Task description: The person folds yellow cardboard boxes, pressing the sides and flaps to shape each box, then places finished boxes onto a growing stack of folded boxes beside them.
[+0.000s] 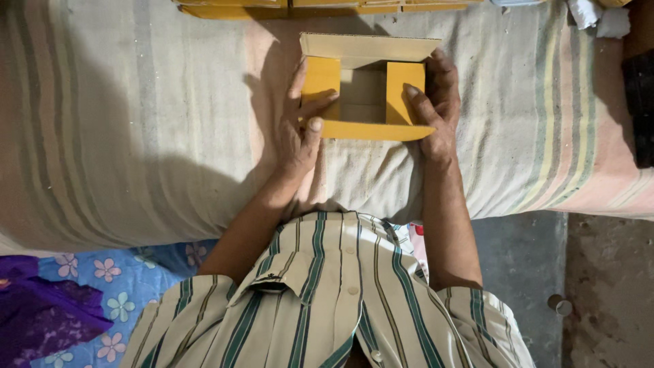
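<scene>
Left hand (300, 129) and right hand (436, 102) clasped the box (368, 88) by its side flaps on the striped cloth (136, 123); thin yellow card looked light, creasable; gripping the folded edges seemed safest.

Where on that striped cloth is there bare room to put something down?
Widest free patch: the striped cloth left of the left hand. A narrower one lies right of the right hand, up to the dark object at the edge. It is crowded around the small yellow cardboard box and the yellow stack behind it.
</scene>
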The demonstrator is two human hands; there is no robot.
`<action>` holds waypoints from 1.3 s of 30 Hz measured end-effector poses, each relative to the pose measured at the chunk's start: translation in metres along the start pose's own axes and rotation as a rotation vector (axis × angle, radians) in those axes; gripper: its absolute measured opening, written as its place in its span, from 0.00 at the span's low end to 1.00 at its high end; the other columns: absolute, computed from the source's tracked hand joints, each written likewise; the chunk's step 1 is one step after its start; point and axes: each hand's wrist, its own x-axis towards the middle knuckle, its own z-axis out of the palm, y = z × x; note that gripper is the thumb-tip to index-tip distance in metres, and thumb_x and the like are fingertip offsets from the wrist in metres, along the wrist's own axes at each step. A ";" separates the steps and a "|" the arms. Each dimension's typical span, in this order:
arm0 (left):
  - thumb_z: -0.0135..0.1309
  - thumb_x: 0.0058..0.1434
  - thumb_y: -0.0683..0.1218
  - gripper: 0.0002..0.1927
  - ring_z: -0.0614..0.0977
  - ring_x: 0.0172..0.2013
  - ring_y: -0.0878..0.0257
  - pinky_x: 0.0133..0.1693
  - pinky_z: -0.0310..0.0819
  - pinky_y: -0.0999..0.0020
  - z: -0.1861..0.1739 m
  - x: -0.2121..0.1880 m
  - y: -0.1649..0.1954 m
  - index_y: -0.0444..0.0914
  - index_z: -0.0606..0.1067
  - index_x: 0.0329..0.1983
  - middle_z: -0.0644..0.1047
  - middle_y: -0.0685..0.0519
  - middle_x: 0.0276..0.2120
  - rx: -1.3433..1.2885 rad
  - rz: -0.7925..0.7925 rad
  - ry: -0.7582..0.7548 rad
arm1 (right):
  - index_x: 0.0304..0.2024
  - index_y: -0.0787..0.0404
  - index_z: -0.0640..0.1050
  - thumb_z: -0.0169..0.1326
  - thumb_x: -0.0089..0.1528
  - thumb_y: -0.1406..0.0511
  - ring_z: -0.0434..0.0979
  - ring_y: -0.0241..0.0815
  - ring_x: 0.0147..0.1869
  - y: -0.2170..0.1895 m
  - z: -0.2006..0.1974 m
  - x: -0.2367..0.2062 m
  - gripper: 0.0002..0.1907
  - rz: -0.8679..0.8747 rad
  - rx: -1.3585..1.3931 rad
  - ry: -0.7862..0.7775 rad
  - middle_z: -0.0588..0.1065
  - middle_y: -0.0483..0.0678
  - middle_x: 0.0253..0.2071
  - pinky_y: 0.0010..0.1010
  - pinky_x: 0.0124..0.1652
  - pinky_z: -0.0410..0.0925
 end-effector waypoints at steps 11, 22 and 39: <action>0.43 0.78 0.61 0.30 0.67 0.75 0.48 0.76 0.63 0.52 0.004 0.004 -0.002 0.41 0.62 0.76 0.66 0.42 0.74 0.185 -0.231 -0.007 | 0.46 0.62 0.75 0.39 0.68 0.55 0.64 0.49 0.72 0.001 -0.005 0.003 0.20 -0.100 -0.066 0.001 0.66 0.53 0.66 0.43 0.72 0.57; 0.57 0.73 0.41 0.39 0.57 0.79 0.49 0.79 0.53 0.50 0.002 0.000 -0.009 0.46 0.52 0.81 0.57 0.48 0.78 0.298 -0.158 0.001 | 0.73 0.56 0.58 0.53 0.66 0.72 0.65 0.49 0.77 0.000 -0.005 -0.002 0.34 -0.058 -0.215 -0.026 0.63 0.53 0.71 0.45 0.75 0.61; 0.45 0.73 0.37 0.22 0.64 0.76 0.49 0.73 0.70 0.57 0.008 -0.001 -0.016 0.42 0.74 0.68 0.58 0.46 0.77 0.186 -0.073 0.017 | 0.49 0.65 0.75 0.49 0.71 0.61 0.66 0.49 0.68 0.010 -0.016 0.005 0.13 -0.038 -0.351 0.008 0.65 0.57 0.65 0.42 0.68 0.64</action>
